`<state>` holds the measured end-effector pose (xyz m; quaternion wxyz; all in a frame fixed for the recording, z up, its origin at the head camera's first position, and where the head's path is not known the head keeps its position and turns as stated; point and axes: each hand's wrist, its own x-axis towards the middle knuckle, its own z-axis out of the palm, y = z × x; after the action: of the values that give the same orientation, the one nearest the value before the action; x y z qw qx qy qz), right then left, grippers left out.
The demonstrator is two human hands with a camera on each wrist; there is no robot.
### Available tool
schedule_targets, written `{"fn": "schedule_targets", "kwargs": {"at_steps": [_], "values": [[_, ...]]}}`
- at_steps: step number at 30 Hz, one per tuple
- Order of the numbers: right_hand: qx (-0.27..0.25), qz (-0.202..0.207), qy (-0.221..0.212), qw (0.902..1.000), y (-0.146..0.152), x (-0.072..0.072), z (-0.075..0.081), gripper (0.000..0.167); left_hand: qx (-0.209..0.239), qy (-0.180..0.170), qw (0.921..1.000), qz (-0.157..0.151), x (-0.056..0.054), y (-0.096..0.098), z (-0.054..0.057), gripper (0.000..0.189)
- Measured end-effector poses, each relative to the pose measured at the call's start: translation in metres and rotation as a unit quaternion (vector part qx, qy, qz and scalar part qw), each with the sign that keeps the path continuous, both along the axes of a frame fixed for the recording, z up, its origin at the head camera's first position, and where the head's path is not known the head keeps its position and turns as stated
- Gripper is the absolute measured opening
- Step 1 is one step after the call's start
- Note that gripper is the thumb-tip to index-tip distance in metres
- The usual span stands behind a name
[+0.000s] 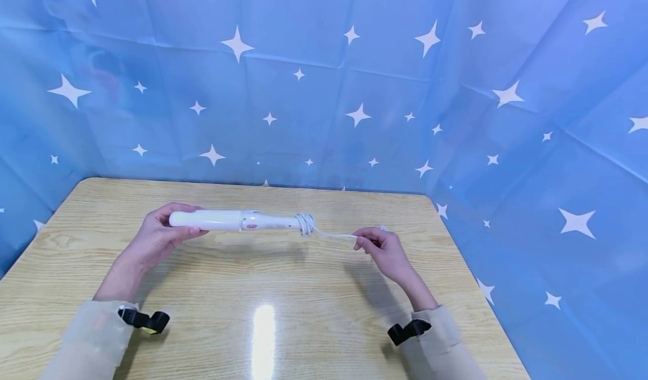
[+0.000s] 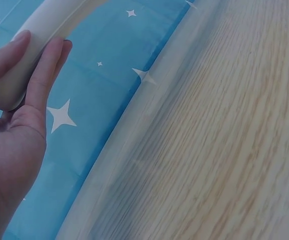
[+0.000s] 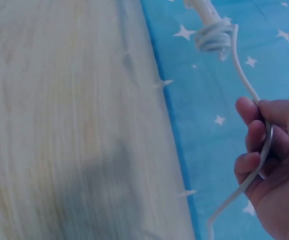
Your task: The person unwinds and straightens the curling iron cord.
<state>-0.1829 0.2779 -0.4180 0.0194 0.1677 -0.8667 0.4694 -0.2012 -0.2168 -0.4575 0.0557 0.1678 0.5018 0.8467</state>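
We observe the left hand (image 1: pixel 156 239) with thumb and fingers around the rounded end of a white wand-shaped appliance (image 1: pixel 212 220). The right hand (image 1: pixel 388 255) pinches its white cord (image 1: pixel 334 235). We locate the appliance raised above the table (image 1: pixel 212 312), roughly parallel to the table's far edge, cord turns (image 1: pixel 306 224) wrapped around its narrow end. Beyond the table, we find a blue star-print curtain (image 1: pixel 304 132), which also runs along its right side.

A pale wood-grained table (image 1: pixel 324 318) with rounded far corners bears soft shadows (image 1: pixel 372 290) and one bright reflection (image 1: pixel 263 340).
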Motion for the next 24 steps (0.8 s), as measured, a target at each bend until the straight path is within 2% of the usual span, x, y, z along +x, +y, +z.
{"fn": "schedule_targets", "kwargs": {"at_steps": [2, 7, 9, 19, 24], "values": [[0.003, -0.011, 0.003, 0.9999, 0.0, 0.003, 0.009, 0.02, 0.0, 0.001, 1.0, 0.004, 0.0, -0.001, 0.0, 0.048], [0.014, -0.022, 0.022, 0.9994, 0.006, 0.002, 0.01, 0.018, 0.009, 0.001, 0.9999, 0.006, 0.002, -0.004, 0.002, 0.048], [0.022, -0.024, 0.03, 0.999, 0.012, -0.002, 0.0, 0.017, 0.015, -0.003, 0.9999, 0.005, 0.002, -0.007, 0.002, 0.047], [0.073, -0.045, 0.04, 0.9955, 0.025, -0.005, -0.011, 0.016, 0.058, 0.003, 0.9983, -0.001, 0.005, -0.016, -0.003, 0.052], [0.107, -0.033, 0.048, 0.9925, 0.033, -0.008, -0.019, 0.014, 0.043, -0.006, 0.999, 0.006, 0.006, -0.017, -0.003, 0.05]]}}
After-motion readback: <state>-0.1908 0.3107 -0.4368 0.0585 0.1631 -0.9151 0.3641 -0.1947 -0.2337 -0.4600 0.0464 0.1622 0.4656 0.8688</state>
